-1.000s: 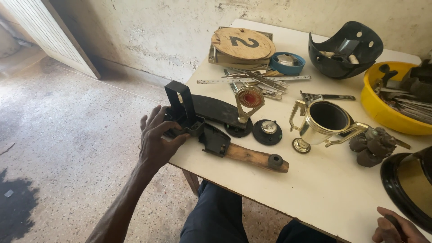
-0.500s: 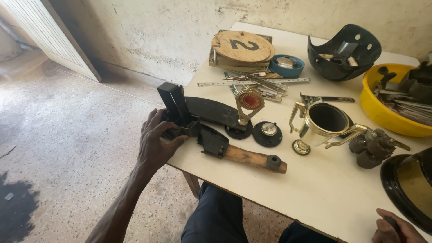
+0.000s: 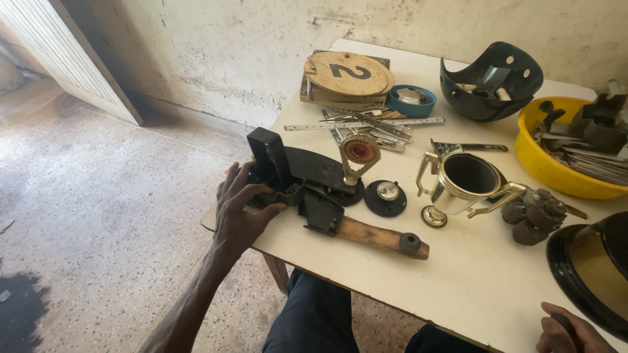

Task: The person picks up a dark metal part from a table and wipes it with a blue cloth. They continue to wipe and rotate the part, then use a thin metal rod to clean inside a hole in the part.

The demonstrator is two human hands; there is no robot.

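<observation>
One black part (image 3: 278, 171) is what we've got our left hand (image 3: 241, 208) on, right at the near left corner of the desk (image 3: 458, 281). The fingers (image 3: 230, 180) are curled around the upright block end of it, thumb hooked in from the front, so we'd call that hand closed on the part. From the block a flat dark plate runs away to the right toward the middle of the desk, so the long axis goes roughly left to right, with the grabbed end at the edge nearest us. The left hand is clearly the nearer one; the right hand (image 3: 566, 330) is way off at the bottom right edge, mostly cut off, and we can't tell whether it's holding anything.

Just beside the part lies a wooden handle (image 3: 373, 236) with a black head, angled down to the right. Behind that stands a small gold trophy figure (image 3: 358, 155) on a black base, then a round black disc (image 3: 386, 197), then a gold cup (image 3: 463, 183). Further back there's a round wooden plaque (image 3: 348, 73), a blue ring (image 3: 411, 100), some metal rulers (image 3: 366, 123), a black helmet shell (image 3: 490, 82) and a yellow bowl (image 3: 556, 173) full of bits.

Compared with a second ago, not much: the left hand is on the same block, and the block looks tipped up a bit more.
</observation>
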